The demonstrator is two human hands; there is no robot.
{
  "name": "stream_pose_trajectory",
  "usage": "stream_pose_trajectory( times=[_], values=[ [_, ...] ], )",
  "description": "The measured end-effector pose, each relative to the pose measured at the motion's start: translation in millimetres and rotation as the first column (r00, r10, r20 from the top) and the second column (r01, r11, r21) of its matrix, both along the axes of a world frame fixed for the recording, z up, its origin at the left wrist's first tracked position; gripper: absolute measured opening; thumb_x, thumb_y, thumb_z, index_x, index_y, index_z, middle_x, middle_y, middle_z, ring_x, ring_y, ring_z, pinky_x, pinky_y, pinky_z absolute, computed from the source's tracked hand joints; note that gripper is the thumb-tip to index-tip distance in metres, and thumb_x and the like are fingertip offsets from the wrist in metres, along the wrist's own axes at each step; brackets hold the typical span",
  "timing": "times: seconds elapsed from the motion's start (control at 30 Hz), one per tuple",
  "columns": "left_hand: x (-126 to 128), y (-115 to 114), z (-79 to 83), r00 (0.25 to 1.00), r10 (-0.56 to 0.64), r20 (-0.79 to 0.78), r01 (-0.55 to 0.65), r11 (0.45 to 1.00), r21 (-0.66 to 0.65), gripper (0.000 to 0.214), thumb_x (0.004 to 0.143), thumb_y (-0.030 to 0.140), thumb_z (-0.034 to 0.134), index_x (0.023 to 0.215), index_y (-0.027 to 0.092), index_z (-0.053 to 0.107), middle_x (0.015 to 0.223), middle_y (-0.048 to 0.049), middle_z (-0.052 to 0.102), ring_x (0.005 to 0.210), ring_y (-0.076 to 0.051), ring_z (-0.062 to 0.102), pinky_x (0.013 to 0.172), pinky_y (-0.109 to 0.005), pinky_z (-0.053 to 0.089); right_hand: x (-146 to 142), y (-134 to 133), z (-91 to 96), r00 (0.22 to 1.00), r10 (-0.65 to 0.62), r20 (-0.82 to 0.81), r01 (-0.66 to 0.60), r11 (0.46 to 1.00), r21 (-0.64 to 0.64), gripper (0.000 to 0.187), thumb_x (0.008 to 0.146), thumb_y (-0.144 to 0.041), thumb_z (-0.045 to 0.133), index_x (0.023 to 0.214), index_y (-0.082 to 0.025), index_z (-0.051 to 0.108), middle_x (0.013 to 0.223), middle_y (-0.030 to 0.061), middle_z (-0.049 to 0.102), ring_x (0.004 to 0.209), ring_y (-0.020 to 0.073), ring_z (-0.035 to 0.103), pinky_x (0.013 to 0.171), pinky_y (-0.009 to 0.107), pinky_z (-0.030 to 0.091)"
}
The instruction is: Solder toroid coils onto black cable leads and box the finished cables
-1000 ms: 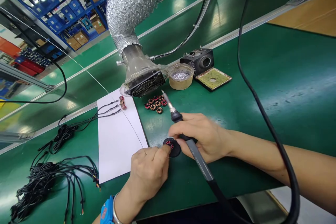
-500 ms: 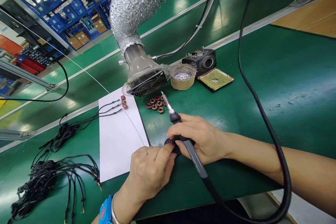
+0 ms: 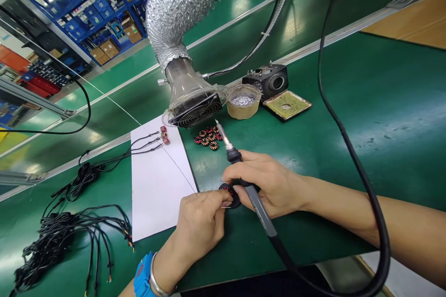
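My right hand (image 3: 268, 185) is closed around a soldering iron (image 3: 259, 211), its metal tip pointing up and away toward the fume hood. Its thumb and lower fingers also touch a dark round piece (image 3: 235, 200) carrying a small red-wound ring coil (image 3: 227, 189). My left hand (image 3: 200, 218) pinches a thin solder wire (image 3: 179, 169) right beside that coil; a short bright end shows below the fingertips. The wire runs back up to the left across a white board (image 3: 153, 199). Beyond the hands lies a group of several ring coils (image 3: 208, 138).
A fan hood (image 3: 198, 109) on a foil duct hangs over the bench. Behind it stand a tub of solder bits (image 3: 244, 102), an iron holder (image 3: 272, 79) and a sponge tray (image 3: 287, 105). Black cable bundles (image 3: 52, 241) lie left; coils with leads (image 3: 164, 135) rest on the board.
My left hand has shifted slightly and its fingers have turned, uncovering more of the coil and the wire's end. The right hand with the soldering iron has hardly moved.
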State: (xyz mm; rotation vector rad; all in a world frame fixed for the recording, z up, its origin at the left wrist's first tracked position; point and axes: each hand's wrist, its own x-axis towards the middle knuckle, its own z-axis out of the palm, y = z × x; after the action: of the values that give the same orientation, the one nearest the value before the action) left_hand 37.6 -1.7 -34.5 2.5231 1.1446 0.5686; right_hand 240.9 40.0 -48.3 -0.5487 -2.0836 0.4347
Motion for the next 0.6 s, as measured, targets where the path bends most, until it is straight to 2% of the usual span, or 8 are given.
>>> stream_pose_trajectory(
  times=[0.1, 0.27, 0.37, 0.47, 0.6],
  values=[
    [-5, 0, 2.3, 1.0, -0.008, -0.016, 0.009, 0.998, 0.058, 0.025, 0.086, 0.003, 0.047, 0.098, 0.02, 0.061, 0.082, 0.0013, 0.075, 0.07, -0.013, 0.07, 0.065, -0.024, 0.053, 0, 0, 0.5, 1.0, 0.0, 0.0, 0.0, 1.0, -0.002, 0.026, 0.076, -0.008, 0.047, 0.099, -0.018, 0.051, 0.073, 0.0017, 0.061, 0.062, 0.016, 0.047, 0.063, 0.031, 0.043],
    [-18, 2, 15.2, 1.0, 0.004, -0.016, -0.002, 0.993, 0.118, 0.025, 0.089, 0.006, 0.05, 0.104, 0.022, 0.06, 0.078, 0.0033, 0.073, 0.067, -0.011, 0.069, 0.063, -0.024, 0.052, 1, 0, 1.4, 1.0, -0.009, 0.008, 0.009, 1.0, -0.001, 0.023, 0.076, -0.008, 0.049, 0.097, -0.017, 0.052, 0.072, 0.0021, 0.061, 0.063, 0.0164, 0.045, 0.062, 0.031, 0.042],
    [-21, 4, 20.6, 0.999, 0.042, -0.022, -0.039, 0.992, 0.117, 0.019, 0.091, 0.011, 0.05, 0.102, 0.022, 0.06, 0.072, 0.0026, 0.071, 0.06, -0.012, 0.065, 0.057, -0.026, 0.05, 1, 0, 0.4, 1.0, 0.0, 0.02, 0.001, 1.0, -0.015, 0.023, 0.077, -0.008, 0.049, 0.098, -0.017, 0.052, 0.074, 0.0022, 0.061, 0.064, 0.0161, 0.045, 0.062, 0.031, 0.042],
    [-17, 0, 24.2, 0.998, 0.056, 0.017, -0.058, 0.992, 0.109, 0.014, 0.093, 0.018, 0.05, 0.101, 0.022, 0.061, 0.075, 0.0002, 0.073, 0.061, -0.014, 0.066, 0.058, -0.028, 0.051, 0, -3, -1.7, 0.999, 0.022, 0.043, -0.02, 0.999, -0.036, 0.021, 0.081, -0.008, 0.05, 0.098, -0.018, 0.053, 0.076, 0.0023, 0.062, 0.066, 0.0163, 0.046, 0.061, 0.029, 0.042],
    [-10, -14, 35.0, 0.999, 0.04, 0.037, -0.043, 0.996, 0.08, 0.02, 0.095, 0.027, 0.046, 0.094, 0.019, 0.064, 0.075, -0.0002, 0.074, 0.061, -0.014, 0.067, 0.058, -0.026, 0.051, -2, -14, -10.6, 0.999, 0.01, 0.048, -0.008, 0.999, -0.053, 0.019, 0.088, -0.009, 0.052, 0.104, -0.018, 0.058, 0.078, 0.0036, 0.062, 0.07, 0.0164, 0.052, 0.06, 0.026, 0.044]
  ],
)
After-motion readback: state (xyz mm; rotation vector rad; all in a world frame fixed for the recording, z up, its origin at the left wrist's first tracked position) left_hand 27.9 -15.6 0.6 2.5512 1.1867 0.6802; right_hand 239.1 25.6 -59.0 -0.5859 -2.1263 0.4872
